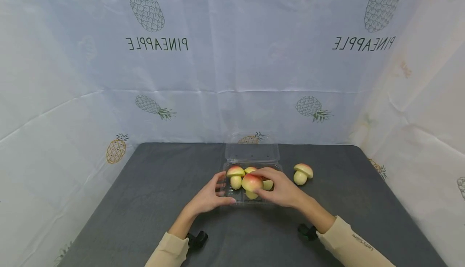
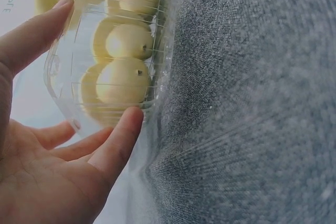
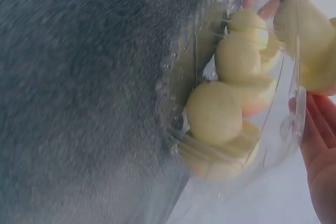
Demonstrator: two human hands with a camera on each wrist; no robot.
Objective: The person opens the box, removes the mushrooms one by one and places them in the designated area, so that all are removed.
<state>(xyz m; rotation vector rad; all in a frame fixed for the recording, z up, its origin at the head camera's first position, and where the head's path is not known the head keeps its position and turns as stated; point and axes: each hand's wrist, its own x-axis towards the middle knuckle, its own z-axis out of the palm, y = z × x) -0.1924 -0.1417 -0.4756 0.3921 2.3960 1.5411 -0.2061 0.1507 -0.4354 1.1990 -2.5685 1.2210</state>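
In the head view my right hand (image 1: 284, 189) pinches a toy mushroom (image 1: 252, 182) with a red-and-yellow cap and pale stem, between thumb and fingers. It is over the front part of a clear plastic container (image 1: 237, 197). Several similar mushrooms sit inside, among them a mushroom (image 1: 235, 177) at the left; the right hand partly covers others. At the container's left front corner, my left hand (image 1: 210, 195) holds it, thumb along the front rim and fingers against the side. The left wrist view shows mushroom stems (image 2: 123, 81) through the clear wall.
The container's clear lid (image 1: 252, 152) stands raised at the back. Another toy mushroom (image 1: 302, 174) lies on the dark table (image 1: 174, 170) to the right of the container. Behind the table hangs a white cloth (image 1: 232, 65) printed with pineapples.
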